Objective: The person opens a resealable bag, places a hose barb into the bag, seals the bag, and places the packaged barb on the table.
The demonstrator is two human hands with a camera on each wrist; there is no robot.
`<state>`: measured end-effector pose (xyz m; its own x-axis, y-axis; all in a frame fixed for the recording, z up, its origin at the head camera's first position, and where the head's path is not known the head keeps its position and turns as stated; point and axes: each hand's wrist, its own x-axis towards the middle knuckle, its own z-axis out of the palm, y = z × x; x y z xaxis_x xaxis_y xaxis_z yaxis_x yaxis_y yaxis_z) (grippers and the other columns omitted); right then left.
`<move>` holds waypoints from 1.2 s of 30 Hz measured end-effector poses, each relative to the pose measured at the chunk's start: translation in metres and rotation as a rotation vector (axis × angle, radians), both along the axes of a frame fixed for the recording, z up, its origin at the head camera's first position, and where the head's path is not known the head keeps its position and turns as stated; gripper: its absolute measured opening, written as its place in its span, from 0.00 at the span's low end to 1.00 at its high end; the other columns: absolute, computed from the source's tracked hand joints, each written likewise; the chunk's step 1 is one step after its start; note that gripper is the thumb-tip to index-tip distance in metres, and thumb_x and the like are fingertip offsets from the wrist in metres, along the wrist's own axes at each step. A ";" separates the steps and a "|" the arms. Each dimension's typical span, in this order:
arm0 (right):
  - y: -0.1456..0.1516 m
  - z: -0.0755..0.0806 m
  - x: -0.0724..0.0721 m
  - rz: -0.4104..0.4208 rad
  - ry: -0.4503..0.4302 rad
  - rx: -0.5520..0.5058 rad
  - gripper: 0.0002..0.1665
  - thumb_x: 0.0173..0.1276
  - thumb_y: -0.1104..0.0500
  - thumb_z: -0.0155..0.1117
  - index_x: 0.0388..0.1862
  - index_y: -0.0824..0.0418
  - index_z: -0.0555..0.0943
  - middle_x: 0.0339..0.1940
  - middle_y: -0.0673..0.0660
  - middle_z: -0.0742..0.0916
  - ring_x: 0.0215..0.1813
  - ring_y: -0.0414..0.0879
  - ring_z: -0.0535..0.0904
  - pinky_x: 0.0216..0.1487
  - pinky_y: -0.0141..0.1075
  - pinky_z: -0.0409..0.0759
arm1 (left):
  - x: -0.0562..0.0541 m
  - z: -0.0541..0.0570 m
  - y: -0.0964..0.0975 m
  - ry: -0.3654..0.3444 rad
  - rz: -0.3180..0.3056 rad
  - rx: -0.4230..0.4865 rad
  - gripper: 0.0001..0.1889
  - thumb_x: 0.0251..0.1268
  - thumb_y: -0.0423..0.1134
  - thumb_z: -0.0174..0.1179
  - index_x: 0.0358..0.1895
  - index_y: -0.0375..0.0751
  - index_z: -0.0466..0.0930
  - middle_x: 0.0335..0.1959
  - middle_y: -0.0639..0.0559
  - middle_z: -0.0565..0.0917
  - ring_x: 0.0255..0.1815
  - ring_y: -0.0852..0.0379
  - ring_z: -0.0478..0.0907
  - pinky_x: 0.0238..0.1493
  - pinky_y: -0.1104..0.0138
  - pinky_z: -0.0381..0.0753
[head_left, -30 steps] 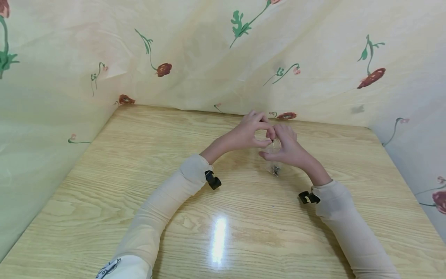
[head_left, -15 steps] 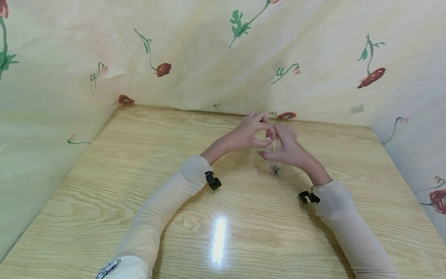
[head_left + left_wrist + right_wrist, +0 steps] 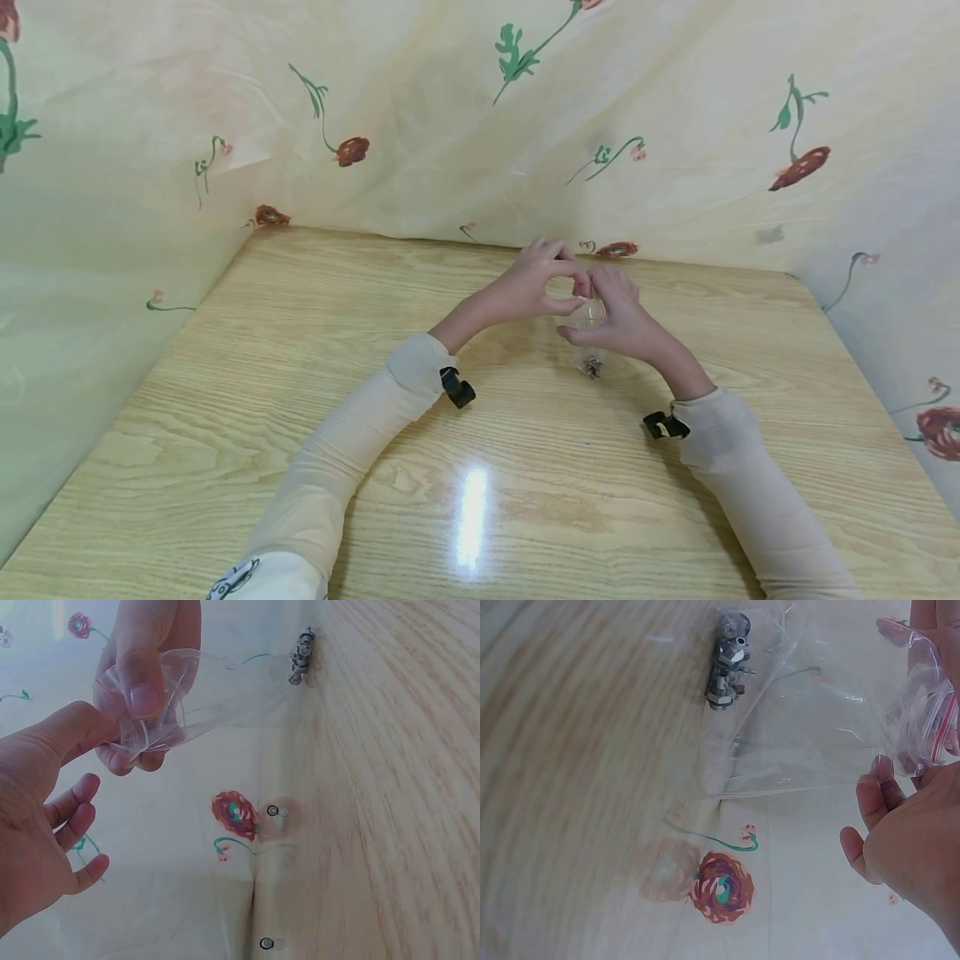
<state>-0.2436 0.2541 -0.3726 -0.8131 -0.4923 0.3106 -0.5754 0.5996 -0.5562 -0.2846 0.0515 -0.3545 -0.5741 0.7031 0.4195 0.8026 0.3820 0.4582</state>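
Note:
A clear zip bag hangs upright with its mouth at the hands. Its base reaches the tabletop, where a clump of small silver and dark metal parts lies inside. My right hand grips the bag near the mouth; the left wrist view shows its thumb pressed on the plastic. My left hand is beside the mouth, fingers bent, thumb and index tips close together. One of its fingers touches the bag's lip. Whether those tips pinch the plastic is hidden.
The wood-grain table meets a flower-printed cloth just behind the hands. In the left wrist view, two small dark-ringed spots appear near the table's back edge; what they are is unclear. Dark bands sit on both wrists.
One second ago the left hand's fingertips pinched a small dark piece above the bag's mouth; it no longer shows between them. The left hand has shifted slightly left. The right hand stays still.

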 end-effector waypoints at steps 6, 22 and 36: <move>-0.001 -0.001 0.000 0.000 0.023 -0.006 0.28 0.53 0.59 0.78 0.43 0.62 0.68 0.37 0.63 0.70 0.46 0.52 0.60 0.48 0.46 0.50 | -0.002 0.001 -0.005 -0.014 0.025 0.029 0.03 0.65 0.42 0.69 0.38 0.50 0.86 0.46 0.51 0.77 0.56 0.52 0.67 0.60 0.62 0.62; 0.003 0.001 -0.001 -0.020 -0.004 -0.024 0.29 0.52 0.60 0.78 0.47 0.66 0.70 0.41 0.66 0.73 0.50 0.54 0.62 0.52 0.49 0.51 | -0.013 -0.001 -0.010 -0.004 0.046 0.064 0.05 0.65 0.42 0.69 0.41 0.47 0.87 0.46 0.49 0.79 0.55 0.52 0.69 0.58 0.63 0.62; 0.006 0.002 -0.002 -0.043 -0.005 -0.014 0.28 0.53 0.59 0.78 0.45 0.62 0.70 0.39 0.62 0.73 0.47 0.50 0.62 0.50 0.47 0.50 | -0.025 -0.016 -0.001 -0.123 0.063 -0.070 0.08 0.66 0.42 0.68 0.45 0.48 0.85 0.48 0.49 0.77 0.57 0.52 0.69 0.60 0.61 0.62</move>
